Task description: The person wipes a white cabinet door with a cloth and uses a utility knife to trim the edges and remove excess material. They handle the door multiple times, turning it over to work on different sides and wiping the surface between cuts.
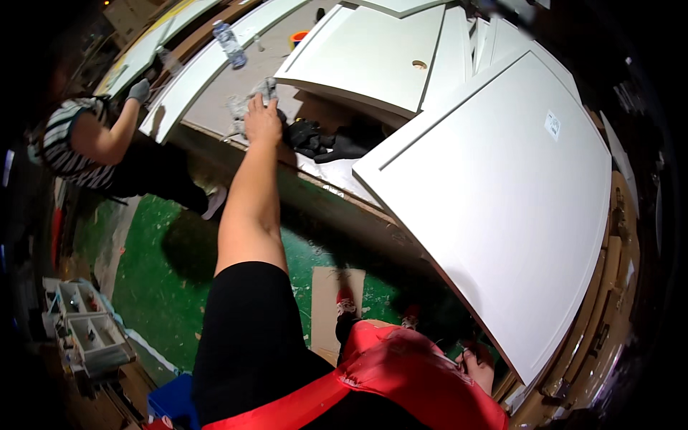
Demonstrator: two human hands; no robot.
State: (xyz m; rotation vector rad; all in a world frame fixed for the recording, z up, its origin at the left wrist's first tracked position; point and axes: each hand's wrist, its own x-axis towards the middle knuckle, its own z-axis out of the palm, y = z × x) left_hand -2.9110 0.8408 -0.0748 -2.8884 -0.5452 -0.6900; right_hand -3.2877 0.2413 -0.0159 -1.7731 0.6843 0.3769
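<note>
Left hand (262, 120) clutching crumpled grey rag (252, 100); right hand (479, 367) gripping smooth white panel (502, 193) edge.

**Left hand on a rag at the bench edge, right hand low by a white door panel**

The person's left hand (263, 118) stretches far forward, its grip closed on a crumpled grey rag (252, 99) lying on the brown surface (236, 86). Just beside the hand, to its right, lie dark gloves (324, 142). A large white door panel (502, 193) tilts across the right side; the right hand (479, 364) sits low at its near bottom edge, fingers curled, though what they hold is hidden. More white panels (373, 57) lie farther back, one with a round hole. A plastic water bottle (229, 43) stands near the far edge. To the left, a co-worker in a striped top (68, 147) reaches a gloved hand (139, 91) to a long white panel (197, 79). The floor (154, 272) below is green.
</note>
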